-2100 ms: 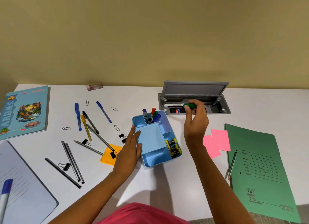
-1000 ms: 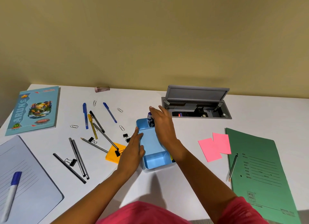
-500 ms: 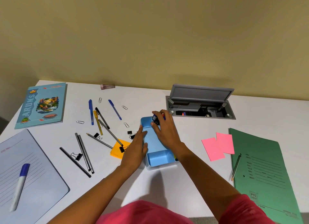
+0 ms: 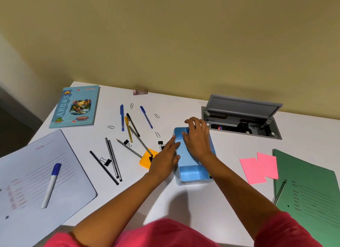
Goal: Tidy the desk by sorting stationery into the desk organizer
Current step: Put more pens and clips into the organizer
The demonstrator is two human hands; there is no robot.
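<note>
The blue desk organizer (image 4: 191, 171) stands in the middle of the white desk. My left hand (image 4: 165, 160) lies flat against its left wall, fingers stretched out and thumb at the rim. My right hand (image 4: 197, 138) is spread over the organizer's far compartment and hides the markers there; only a blue tip shows by the fingers. Loose on the desk to the left lie blue pens (image 4: 122, 117), a yellow pen (image 4: 128, 129), grey pencils (image 4: 112, 160), binder clips (image 4: 105, 161), paper clips (image 4: 110, 127) and orange sticky notes (image 4: 147, 159).
An open grey cable box (image 4: 241, 121) is set into the desk behind the organizer. Pink sticky notes (image 4: 259, 166) and a green folder (image 4: 309, 195) with a pencil (image 4: 279, 191) lie right. A white pad (image 4: 27, 163) with a blue marker (image 4: 51, 184), a notebook (image 4: 76, 106) and an eraser (image 4: 140, 92) lie left.
My right hand carried a green marker from the cable box to the organizer's far compartment and now rests spread over it. My left hand stayed against the organizer.
</note>
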